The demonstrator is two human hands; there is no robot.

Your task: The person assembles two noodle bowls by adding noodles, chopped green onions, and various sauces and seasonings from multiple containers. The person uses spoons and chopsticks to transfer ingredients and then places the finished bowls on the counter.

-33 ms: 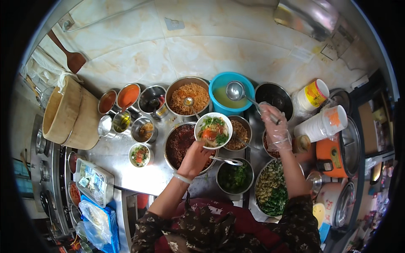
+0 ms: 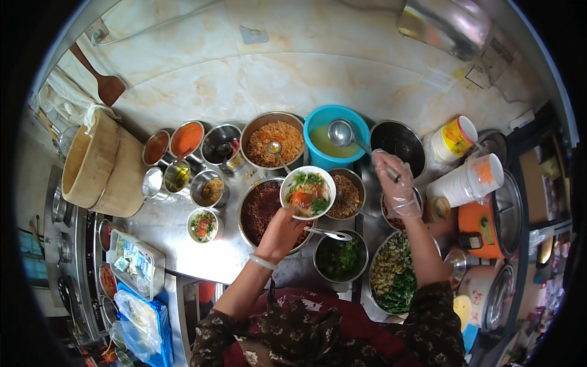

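Note:
My left hand (image 2: 282,233), bare, is closed on the near rim of a white bowl (image 2: 307,192) filled with green herbs, orange-red sauce and pale food. It holds the bowl over a large metal basin of dark red chili sauce (image 2: 255,211). In a clear plastic glove, my right hand (image 2: 394,183) grips the handle of a metal ladle (image 2: 341,132). The ladle's head is over the blue bucket (image 2: 313,150), which holds yellowish liquid. Beside the left forearm stands a second filled cup (image 2: 202,226) on the metal counter.
Metal pots of sauces (image 2: 187,139), a basin of orange shreds (image 2: 275,142) and a dark pot (image 2: 397,144) line the wall. Nearer are greens (image 2: 341,257) and a chopped vegetable tray (image 2: 394,275). Stacked white cups (image 2: 458,183) stand right; a wooden barrel (image 2: 113,171) stands left.
The bowl in my left hand has shifted very slightly left and down. My right hand has moved a little to the left on the ladle side; the rest looks the same.

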